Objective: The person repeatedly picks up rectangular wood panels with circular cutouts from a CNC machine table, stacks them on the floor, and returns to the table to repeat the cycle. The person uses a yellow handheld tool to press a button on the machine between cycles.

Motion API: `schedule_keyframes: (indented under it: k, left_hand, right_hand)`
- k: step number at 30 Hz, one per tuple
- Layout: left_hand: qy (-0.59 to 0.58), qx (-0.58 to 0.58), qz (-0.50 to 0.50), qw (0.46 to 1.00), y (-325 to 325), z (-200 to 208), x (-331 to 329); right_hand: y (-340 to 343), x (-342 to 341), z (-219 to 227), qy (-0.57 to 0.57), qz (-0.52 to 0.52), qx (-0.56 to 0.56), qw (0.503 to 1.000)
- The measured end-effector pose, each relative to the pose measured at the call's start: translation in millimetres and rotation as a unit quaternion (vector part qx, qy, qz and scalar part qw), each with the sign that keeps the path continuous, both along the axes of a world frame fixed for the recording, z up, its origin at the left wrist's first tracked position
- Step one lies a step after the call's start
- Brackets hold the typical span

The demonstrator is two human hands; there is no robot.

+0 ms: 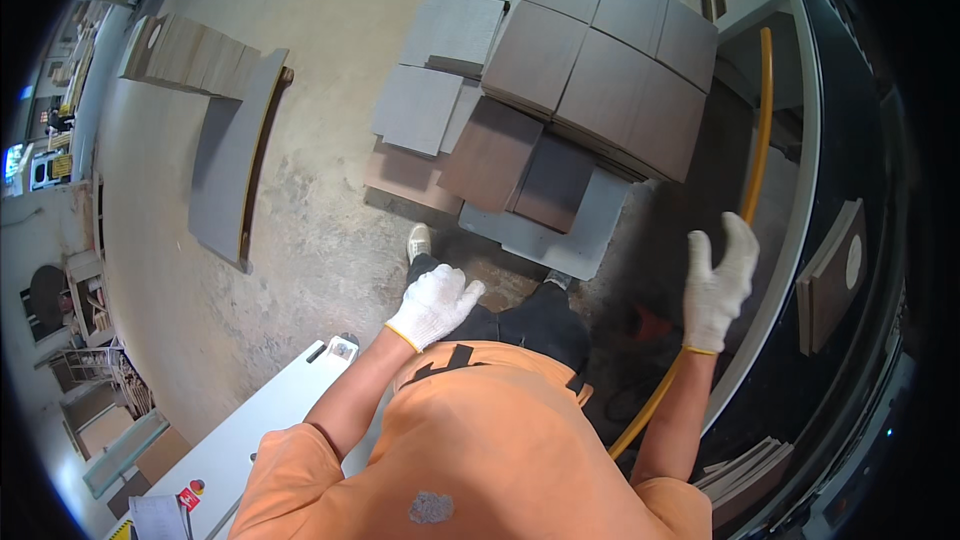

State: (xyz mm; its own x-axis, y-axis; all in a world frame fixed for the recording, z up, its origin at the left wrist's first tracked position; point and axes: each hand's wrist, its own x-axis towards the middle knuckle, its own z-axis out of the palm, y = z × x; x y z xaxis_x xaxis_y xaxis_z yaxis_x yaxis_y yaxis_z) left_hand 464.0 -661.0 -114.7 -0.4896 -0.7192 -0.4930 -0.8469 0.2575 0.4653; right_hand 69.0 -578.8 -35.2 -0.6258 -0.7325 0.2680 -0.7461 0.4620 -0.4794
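My left hand (435, 306), in a white knit glove, hangs in front of my waist with its fingers loosely bent and the thumb side apart; nothing shows in it. On the right, my gloved right hand (718, 285) is raised with thumb and fingers spread, and it is empty. A yellow-orange hose (762, 130) runs behind that hand and past the forearm; whether they touch I cannot tell. Ahead of my feet stands a stack of brown-grey panels (630, 70). Loose brown boards (490, 155) lean or lie at its near side.
Grey sheets (418, 108) lie left of the stack. Further left, a large grey panel (235, 160) stands by a row of boards (195, 58). A dark-topped machine table (850, 170) with a pale edge runs along my right, carrying small boards (832, 275). A white surface (270, 420) is at lower left.
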Motion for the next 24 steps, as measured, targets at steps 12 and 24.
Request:
schedule_keyframes:
  k: [12,24]
  left_hand:
    - [-0.142,0.129,0.106,0.976,-316,-366,244]
    - [-0.065,0.218,0.213,0.950,-482,-564,218]
  right_hand:
    - [-251,432,-313,-0.471,0.131,0.296,0.821]
    - [-417,408,-638,-0.460,-0.201,0.315,0.806]
